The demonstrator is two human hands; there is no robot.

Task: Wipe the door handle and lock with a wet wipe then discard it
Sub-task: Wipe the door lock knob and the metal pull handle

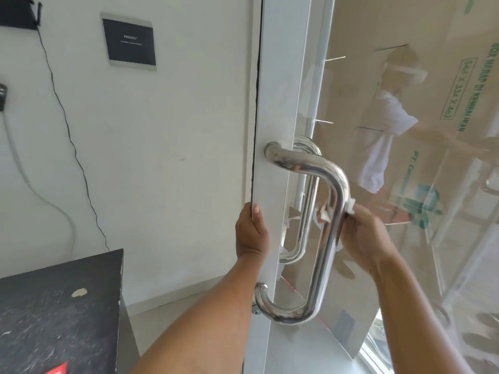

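Far left of the door handle point(328, 260), at the lower corner, stands a black bench point(54, 306) with a worn, speckled top; a red thing point(58, 369) shows at its near edge, too cut off to name. Above it a thin black cable point(67, 125) runs down the white wall. Higher up, still left of the handle, hangs a dark wall sign point(131, 41) with the word "PRESTO" – the smaller line under it is too fine to read.

Just left of the handle, the left hand point(251, 233) grips the edge of the white door point(278, 103): the thumb lies on the near face and the fingers curl round the edge, out of sight.

The handle is a polished steel loop, mounted on the door frame at top and bottom. The wet wipe point(350, 205) is wrapped round its upright bar, a little below the upper bend. The right hand point(364, 233) clasps it there – the fingers point(349, 224) are closed round wipe and bar together, white corners of the wipe poking out on both sides of the bar.

Right of the handle, behind the glass point(405, 279), stands a cardboard box point(364, 36) with sideways green print, partly legible: "BOX HARAP DI KEMBALIKAN" and a framed row of numbers. What it holds cannot be seen.
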